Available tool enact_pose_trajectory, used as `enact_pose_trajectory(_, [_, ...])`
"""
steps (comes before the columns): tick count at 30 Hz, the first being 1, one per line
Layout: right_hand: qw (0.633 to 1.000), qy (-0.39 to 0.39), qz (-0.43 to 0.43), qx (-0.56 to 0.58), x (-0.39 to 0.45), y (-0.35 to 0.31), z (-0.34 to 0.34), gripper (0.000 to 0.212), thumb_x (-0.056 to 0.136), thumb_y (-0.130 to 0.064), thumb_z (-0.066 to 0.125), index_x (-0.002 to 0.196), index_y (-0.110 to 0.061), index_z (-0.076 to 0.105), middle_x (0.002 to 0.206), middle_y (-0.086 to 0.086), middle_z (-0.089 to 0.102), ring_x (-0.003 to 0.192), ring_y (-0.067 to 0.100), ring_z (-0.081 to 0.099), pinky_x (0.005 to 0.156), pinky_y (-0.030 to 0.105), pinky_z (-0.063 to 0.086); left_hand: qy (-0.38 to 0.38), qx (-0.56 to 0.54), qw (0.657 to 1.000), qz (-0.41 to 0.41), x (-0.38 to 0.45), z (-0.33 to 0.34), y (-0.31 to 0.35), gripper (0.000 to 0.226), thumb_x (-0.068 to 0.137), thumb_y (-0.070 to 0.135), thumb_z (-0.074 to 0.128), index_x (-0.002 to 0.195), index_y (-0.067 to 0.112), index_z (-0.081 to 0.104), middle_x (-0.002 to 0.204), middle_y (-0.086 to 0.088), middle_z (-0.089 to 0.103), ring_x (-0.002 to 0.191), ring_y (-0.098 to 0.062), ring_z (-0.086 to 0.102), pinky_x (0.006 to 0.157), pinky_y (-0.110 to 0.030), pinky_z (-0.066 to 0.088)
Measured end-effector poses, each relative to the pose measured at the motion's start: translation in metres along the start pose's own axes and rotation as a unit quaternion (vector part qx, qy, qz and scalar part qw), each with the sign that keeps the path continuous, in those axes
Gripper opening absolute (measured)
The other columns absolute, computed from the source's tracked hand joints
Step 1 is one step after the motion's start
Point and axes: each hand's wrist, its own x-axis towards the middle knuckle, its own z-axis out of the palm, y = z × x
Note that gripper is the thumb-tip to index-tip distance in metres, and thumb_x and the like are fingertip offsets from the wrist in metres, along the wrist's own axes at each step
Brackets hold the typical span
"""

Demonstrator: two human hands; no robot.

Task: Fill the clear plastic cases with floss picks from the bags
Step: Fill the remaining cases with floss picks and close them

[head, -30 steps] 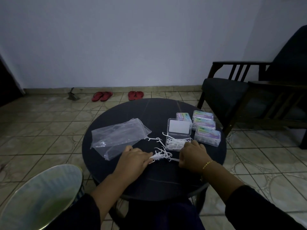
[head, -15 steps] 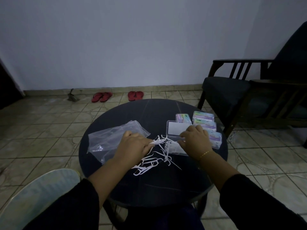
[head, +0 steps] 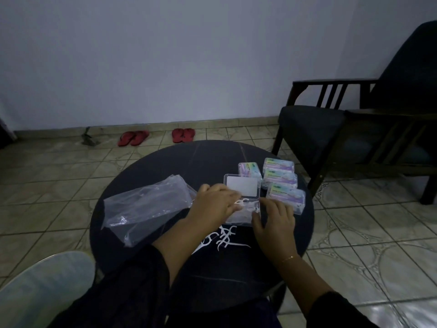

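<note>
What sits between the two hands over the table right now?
In the head view, the open clear case with white floss picks in it lies between the left hand and right hand.

We note a dim room with a plain pale wall (head: 165, 62) and a beige tiled floor (head: 369, 233). A dark wooden armchair (head: 335, 129) stands at right; two pairs of red sandals (head: 156, 137) lie by the skirting.

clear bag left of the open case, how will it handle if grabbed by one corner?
The clear bag lies flat and creased on the round table, so probably floppy. It looks nearly empty, so likely very light. Its glossy film may slip.
</note>
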Motion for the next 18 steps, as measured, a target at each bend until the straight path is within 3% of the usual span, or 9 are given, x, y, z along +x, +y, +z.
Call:
enact_pose_trajectory(4, [1.0,-0.014,0.002,0.008,-0.002,0.001,0.001,0.041,0.081,-0.023,0.068,0.119,-0.013,0.058,0.115,0.006,0.059,0.11,0.028,0.049,0.09,0.041,0.038,-0.024,-0.034,0.998,-0.04,-0.009,0.011,-0.003,0.063,0.094,0.059,0.033,0.148,0.027,0.026,0.152,0.013,0.03,0.137,-0.009,0.02,0.104,-0.034,0.018])
enact_pose_trajectory(7, [0.998,-0.044,-0.025,-0.041,-0.002,0.0,0.001,0.037,0.083,-0.029,0.068,0.118,-0.02,0.061,0.12,0.004,0.057,0.113,0.027,0.048,0.085,0.042,0.04,-0.046,-0.052,0.995,-0.077,-0.015,0.013,-0.009,0.071,0.09,0.066,0.032,0.149,0.026,0.024,0.153,0.012,0.027,0.139,-0.009,0.016,0.107,-0.036,0.015])
enact_pose_trajectory(12, [0.992,-0.083,-0.039,-0.09,-0.003,-0.001,0.001,0.026,0.088,-0.036,0.06,0.11,-0.027,0.067,0.123,0.004,0.056,0.113,0.03,0.048,0.081,0.044,0.041,-0.049,-0.021,0.997,-0.053,-0.018,0.014,-0.008,0.056,0.096,0.059,0.029,0.142,0.03,0.039,0.147,0.017,0.035,0.135,-0.007,0.02,0.104,-0.034,0.014])
enact_pose_trajectory(16, [0.984,-0.115,-0.061,-0.125,-0.004,-0.004,-0.002,0.035,0.087,-0.044,0.039,0.104,-0.034,0.068,0.117,0.002,0.061,0.103,0.028,0.055,0.073,0.041,0.044,-0.051,-0.037,0.997,-0.043,-0.019,0.008,0.008,0.053,0.1,0.049,0.028,0.149,0.029,0.022,0.144,0.011,0.038,0.129,-0.009,0.022,0.102,-0.032,0.017])
enact_pose_trajectory(18, [0.981,-0.122,-0.071,-0.131,-0.004,-0.004,-0.003,0.041,0.086,-0.045,0.034,0.111,-0.033,0.065,0.118,0.001,0.061,0.104,0.027,0.056,0.074,0.04,0.043,-0.055,-0.079,0.994,-0.057,-0.019,0.006,0.014,0.052,0.101,0.043,0.03,0.15,0.032,0.017,0.141,0.007,0.038,0.122,-0.008,0.021,0.099,-0.028,0.016])
